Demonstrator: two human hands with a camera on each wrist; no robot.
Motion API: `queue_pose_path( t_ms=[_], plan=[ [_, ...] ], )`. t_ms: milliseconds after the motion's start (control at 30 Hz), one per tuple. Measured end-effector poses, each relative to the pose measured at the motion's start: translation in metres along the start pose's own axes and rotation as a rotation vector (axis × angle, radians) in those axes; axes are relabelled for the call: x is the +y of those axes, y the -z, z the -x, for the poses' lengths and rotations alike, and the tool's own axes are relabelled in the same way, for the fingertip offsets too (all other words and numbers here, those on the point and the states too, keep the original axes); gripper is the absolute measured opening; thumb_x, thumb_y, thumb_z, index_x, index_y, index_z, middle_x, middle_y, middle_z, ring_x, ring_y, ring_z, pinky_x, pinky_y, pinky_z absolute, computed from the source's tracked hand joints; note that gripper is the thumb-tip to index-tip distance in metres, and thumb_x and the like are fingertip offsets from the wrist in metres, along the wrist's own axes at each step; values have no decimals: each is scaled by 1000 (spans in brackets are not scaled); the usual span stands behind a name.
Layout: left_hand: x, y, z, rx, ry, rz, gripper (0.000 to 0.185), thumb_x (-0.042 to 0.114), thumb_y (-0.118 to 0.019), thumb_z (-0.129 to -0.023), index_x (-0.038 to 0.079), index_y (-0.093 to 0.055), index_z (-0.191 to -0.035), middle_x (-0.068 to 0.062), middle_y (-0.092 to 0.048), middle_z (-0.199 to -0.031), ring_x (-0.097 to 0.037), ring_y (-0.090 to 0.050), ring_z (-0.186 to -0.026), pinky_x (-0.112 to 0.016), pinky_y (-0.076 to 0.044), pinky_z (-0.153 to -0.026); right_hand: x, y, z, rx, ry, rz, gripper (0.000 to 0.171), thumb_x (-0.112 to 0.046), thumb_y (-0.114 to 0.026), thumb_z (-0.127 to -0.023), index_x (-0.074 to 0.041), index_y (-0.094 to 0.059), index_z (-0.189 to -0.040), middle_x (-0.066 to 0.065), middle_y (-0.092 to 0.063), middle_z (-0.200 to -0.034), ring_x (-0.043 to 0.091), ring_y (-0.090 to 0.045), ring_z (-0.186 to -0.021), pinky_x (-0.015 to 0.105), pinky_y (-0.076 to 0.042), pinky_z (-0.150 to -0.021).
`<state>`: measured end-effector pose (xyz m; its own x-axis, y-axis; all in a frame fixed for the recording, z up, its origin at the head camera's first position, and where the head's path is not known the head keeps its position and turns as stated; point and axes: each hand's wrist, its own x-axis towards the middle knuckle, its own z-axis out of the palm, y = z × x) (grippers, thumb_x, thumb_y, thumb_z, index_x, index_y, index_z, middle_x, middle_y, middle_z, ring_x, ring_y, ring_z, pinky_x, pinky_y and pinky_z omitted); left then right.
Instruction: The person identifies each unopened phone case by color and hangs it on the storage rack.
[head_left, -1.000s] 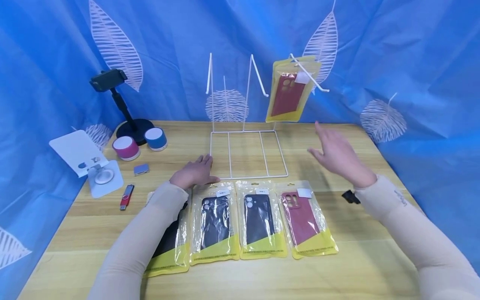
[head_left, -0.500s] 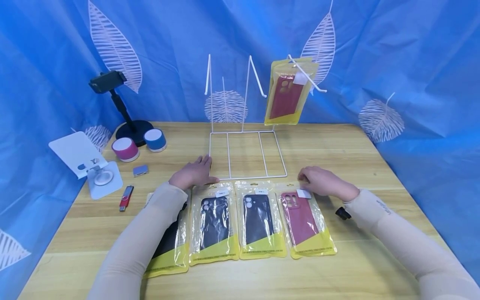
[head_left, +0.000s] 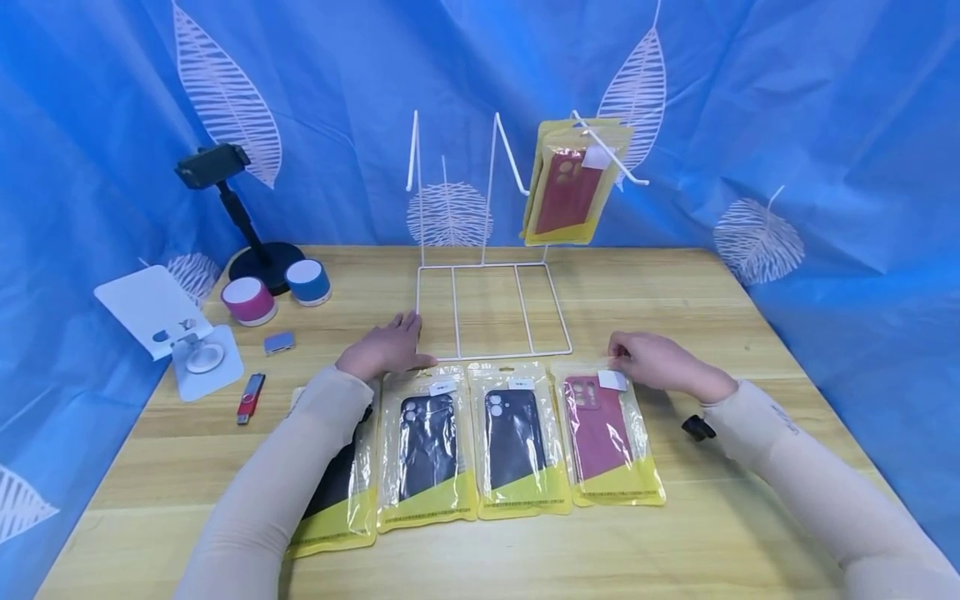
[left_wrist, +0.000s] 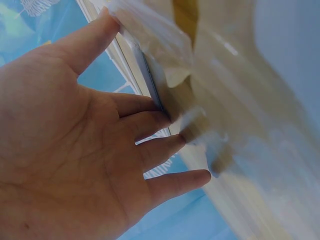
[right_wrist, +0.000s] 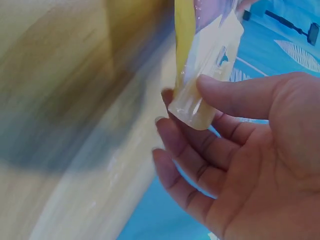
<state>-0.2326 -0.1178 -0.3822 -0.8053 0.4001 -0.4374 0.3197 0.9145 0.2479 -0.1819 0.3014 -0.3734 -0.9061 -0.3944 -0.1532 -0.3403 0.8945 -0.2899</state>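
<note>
My right hand [head_left: 663, 364] pinches the upper right corner of a bagged red phone case [head_left: 598, 433]. In the right wrist view, thumb and fingertips close on the clear bag corner [right_wrist: 192, 107]. My left hand [head_left: 384, 346] lies with fingers extended at the front left corner of the white wire rack [head_left: 495, 357]. Two bagged black phone cases [head_left: 427, 442] [head_left: 514, 433] lie left of the red one. Another black one [head_left: 352, 508] is partly hidden under the left forearm. Bagged red cases [head_left: 572, 192] hang from the rack's right hook.
At the left stand a black phone holder [head_left: 262, 262], a pink speaker [head_left: 249, 302], a blue speaker [head_left: 307, 282] and a white folding stand [head_left: 206, 358]. A red USB stick [head_left: 251, 398] and a small blue-grey block [head_left: 279, 342] lie nearby. A blue curtain [head_left: 337, 83] backs the table.
My right hand has come down from beside the rack to the red phone case's bag and taken its top corner. That bag has turned slightly. The left hand has stayed in place.
</note>
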Motion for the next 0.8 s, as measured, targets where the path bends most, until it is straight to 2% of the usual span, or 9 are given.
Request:
queue_pose_path(
  t_ms=[100, 233, 300, 467, 533, 633, 700, 800],
  plan=[
    [0, 0, 1, 3, 2, 4, 91, 51, -50, -100, -4, -4, -157, -21, 0, -165, -43, -3, -152, -63, -13, -121, -2, 8, 4, 57, -5, -29, 8, -16, -60, -99, -8, -62, -100, 2, -67, -88, 14, -60, -75, 37, -53, -70],
    [1, 1, 2, 9, 5, 19, 91, 51, -51, -100, -4, -5, -157, -21, 0, -165, -43, -3, -152, -62, -13, -121, -6, 22, 10, 256, 33, -69, 12, -17, -55, -102, -7, -61, -105, 8, -69, -91, 21, -65, -80, 42, -55, -73],
    [1, 0, 2, 14, 5, 22, 91, 51, -51, -100, -4, -5, -157, -22, -1, -165, -43, -4, -152, -62, -13, -121, -10, 29, 14, 387, 74, -90, 12, -16, -54, -102, -6, -60, -106, 8, -69, -87, 19, -63, -75, 37, -54, -69],
    [2, 0, 2, 11, 12, 24, 91, 51, -51, -100, -4, -5, -157, -21, -1, -165, -42, -3, -152, -62, -13, -122, -21, 49, 20, 717, 241, -148, 5, -2, -61, -96, -1, -64, -100, 5, -64, -75, -3, -51, -66, 13, -44, -60],
    [2, 0, 2, 10, 15, 27, 91, 51, -51, -100, -3, -5, -157, -21, -1, -165, -41, -3, -153, -61, -13, -122, -26, 59, 21, 824, 323, -173, 6, 4, -63, -91, 3, -65, -97, 8, -64, -74, -9, -49, -67, 7, -42, -61],
    [2, 0, 3, 13, 16, 32, 92, 51, -52, -100, -3, -5, -157, -21, -1, -165, -41, -3, -153, -61, -13, -122, -33, 78, 19, 943, 410, -193, 6, 8, -63, -89, 9, -64, -94, 14, -65, -77, -12, -47, -69, 4, -39, -63],
    [1, 0, 3, 13, 15, 32, 92, 51, -52, -99, -3, -5, -157, -20, 0, -166, -41, -3, -153, -61, -13, -122, -38, 92, 16, 1014, 421, -192, 6, 8, -63, -90, 11, -63, -94, 17, -66, -80, -12, -46, -72, 5, -37, -65],
    [1, 0, 3, 11, 14, 28, 92, 52, -52, -99, -3, -5, -157, -20, 0, -166, -41, -3, -153, -61, -13, -122, -44, 113, 10, 1091, 376, -205, 9, 4, -60, -93, 13, -60, -96, 3, -63, -82, -10, -45, -71, 7, -36, -64]
  ],
)
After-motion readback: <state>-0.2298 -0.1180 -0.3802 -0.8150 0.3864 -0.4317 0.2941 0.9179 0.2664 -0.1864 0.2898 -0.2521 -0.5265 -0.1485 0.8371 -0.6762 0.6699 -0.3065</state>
